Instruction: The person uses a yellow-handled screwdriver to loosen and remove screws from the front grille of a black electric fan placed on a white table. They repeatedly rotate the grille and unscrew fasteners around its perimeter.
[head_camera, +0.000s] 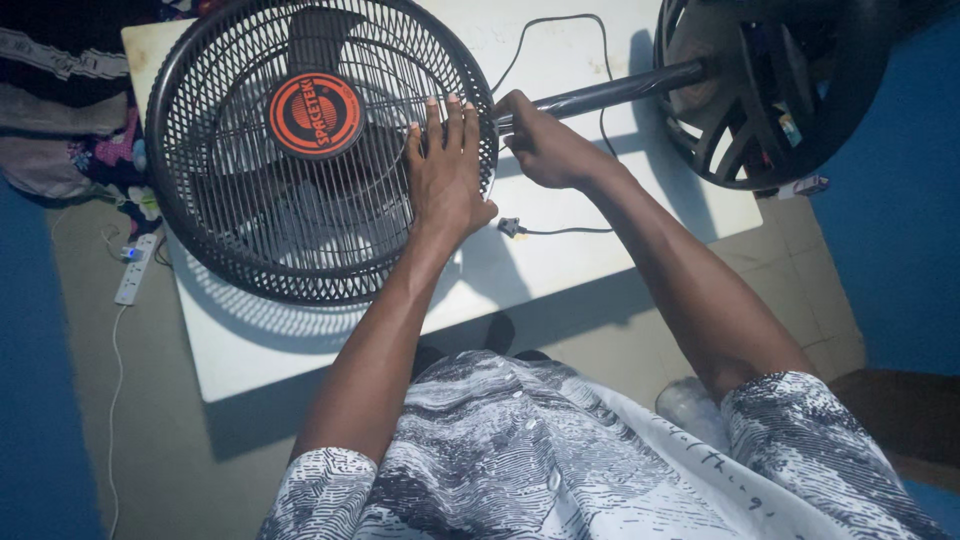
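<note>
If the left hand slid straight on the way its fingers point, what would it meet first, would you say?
The left hand lies flat on the black fan grille, fingers pointing up-frame. Straight on, it would likely reach the grille's rim first, then the white table beyond.

Fan grille (250, 200): thin black wire, painted, with a slight sheen. Round badge (315, 115) at its centre: glossy orange and black plastic. Pole (610, 92): smooth dark metal tube, shiny along its upper edge. Base (770, 90): black moulded plastic, semi-matt. Tabletop (560, 270): smooth white, matt surface. Cable (565, 232): thin black plastic sheath. Shirt (560, 460): soft printed cloth, matt. Floor (150, 400): dull grey tiles. Power strip (137, 268): white plastic.
</note>
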